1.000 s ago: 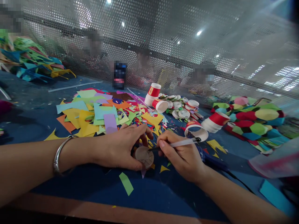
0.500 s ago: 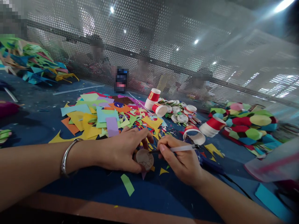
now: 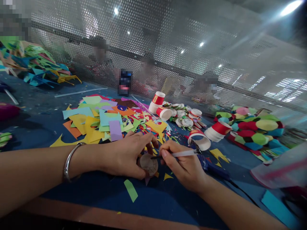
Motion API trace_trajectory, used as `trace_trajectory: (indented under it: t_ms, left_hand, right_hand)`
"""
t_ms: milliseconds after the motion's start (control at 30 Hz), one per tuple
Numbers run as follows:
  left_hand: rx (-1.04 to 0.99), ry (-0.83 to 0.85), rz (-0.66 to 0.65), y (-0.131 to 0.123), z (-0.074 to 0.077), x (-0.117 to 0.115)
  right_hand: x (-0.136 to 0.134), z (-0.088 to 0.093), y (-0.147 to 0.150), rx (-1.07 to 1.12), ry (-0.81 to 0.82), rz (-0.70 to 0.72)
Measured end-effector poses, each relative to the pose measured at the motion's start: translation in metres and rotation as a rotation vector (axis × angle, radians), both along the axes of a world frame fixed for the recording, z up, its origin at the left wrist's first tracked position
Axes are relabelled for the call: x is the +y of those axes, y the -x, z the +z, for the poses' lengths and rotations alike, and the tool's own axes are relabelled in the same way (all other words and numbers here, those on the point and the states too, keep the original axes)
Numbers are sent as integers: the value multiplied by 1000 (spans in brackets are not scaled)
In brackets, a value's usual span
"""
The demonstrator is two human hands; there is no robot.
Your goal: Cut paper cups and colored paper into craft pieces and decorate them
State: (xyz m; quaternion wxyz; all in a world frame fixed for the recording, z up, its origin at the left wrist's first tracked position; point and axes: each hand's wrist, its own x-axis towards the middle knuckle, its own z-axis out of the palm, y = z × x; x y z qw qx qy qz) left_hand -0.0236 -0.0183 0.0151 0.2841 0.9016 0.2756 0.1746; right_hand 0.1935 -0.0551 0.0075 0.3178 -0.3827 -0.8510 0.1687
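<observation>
My left hand (image 3: 124,156), with a silver bangle (image 3: 68,161) on its wrist, pinches a small pale paper disc (image 3: 148,164) and steadies it on the blue table (image 3: 96,195). Dark lines are drawn on the disc. My right hand (image 3: 185,166) is closed on a thin clear pen (image 3: 184,154), whose dark tip touches the disc's upper edge. Both hands sit close together near the table's middle, just in front of a heap of coloured paper scraps (image 3: 105,119).
Red and white paper cups (image 3: 157,100) and cut cup rings (image 3: 200,139) lie behind the hands. A pile of coloured paper balls (image 3: 254,131) sits at right, more paper (image 3: 31,65) at far left. A green strip (image 3: 130,190) lies near. A perforated screen (image 3: 168,48) backs the table.
The pen tip has shifted slightly left along the disc's top edge, and my right hand has crept closer to my left. The view has tilted a little.
</observation>
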Motion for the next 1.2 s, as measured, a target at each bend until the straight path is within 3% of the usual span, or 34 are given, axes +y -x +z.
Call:
trace_trajectory:
  t_ms: [1200]
  left_hand:
    - [39,26,0,0,2,2]
  right_hand:
    - [3,-1,4,-23,-71,14]
